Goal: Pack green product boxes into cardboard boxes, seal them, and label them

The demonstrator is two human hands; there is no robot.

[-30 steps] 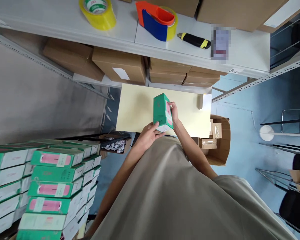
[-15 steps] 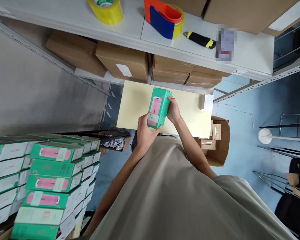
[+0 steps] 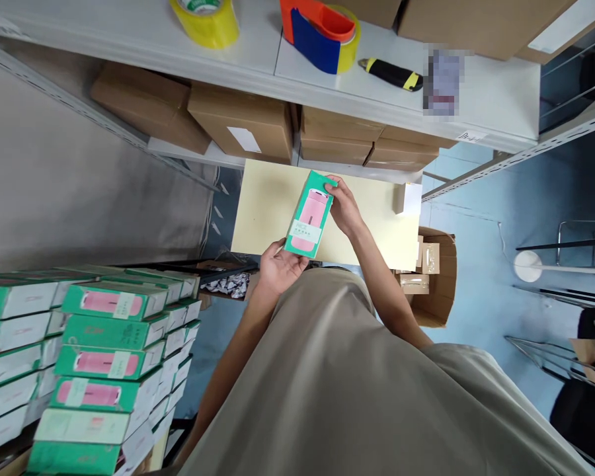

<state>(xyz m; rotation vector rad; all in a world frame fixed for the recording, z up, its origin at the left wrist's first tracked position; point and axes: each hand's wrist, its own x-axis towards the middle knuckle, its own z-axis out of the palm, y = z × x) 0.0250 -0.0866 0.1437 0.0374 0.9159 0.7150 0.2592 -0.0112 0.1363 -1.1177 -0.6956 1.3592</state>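
A green carton (image 3: 308, 215) with a pink bottle-shaped item printed on its front is held tilted above the pale yellow board. At its upper right edge, my right hand (image 3: 345, 206) grips it, thumb on the front and fingers behind. My left hand (image 3: 280, 266) is turned palm up at the lower end of the carton, supporting it there; some fingers are hidden beneath it. The board (image 3: 262, 211) lies below, with a small white box (image 3: 408, 199) standing at its right end.
Stacks of similar green cartons (image 3: 104, 334) stand at the left. On the shelf above are a yellow tape roll (image 3: 211, 25), a tape dispenser (image 3: 315, 38) and a utility knife (image 3: 393, 73). An open cardboard box (image 3: 441, 284) sits at the right, brown cartons (image 3: 245, 119) on the lower shelf.
The carton has turned so its front faces me more squarely. My left hand has slid down from its side to its lower end and rolled palm up; my right hand still grips the upper edge.
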